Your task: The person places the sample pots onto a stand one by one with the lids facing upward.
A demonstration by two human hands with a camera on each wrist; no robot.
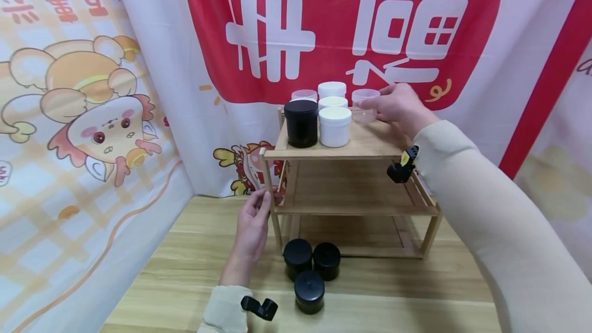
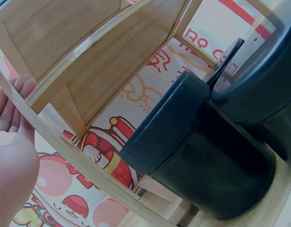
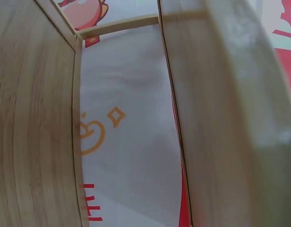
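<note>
My right hand [image 1: 399, 103] grips clear jar [image 1: 365, 104] on top shelf [image 1: 365, 143]; left hand [image 1: 253, 222] steadies rack's front post [image 1: 267, 179].

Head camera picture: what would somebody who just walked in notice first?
Probably the wooden shelf in the middle of the table, with a black jar and white jars crowded on its top level. The right hand reaches up there and holds a clear jar, while the left hand steadies the shelf's front left post. Three more black jars sit on the table just in front.
</note>
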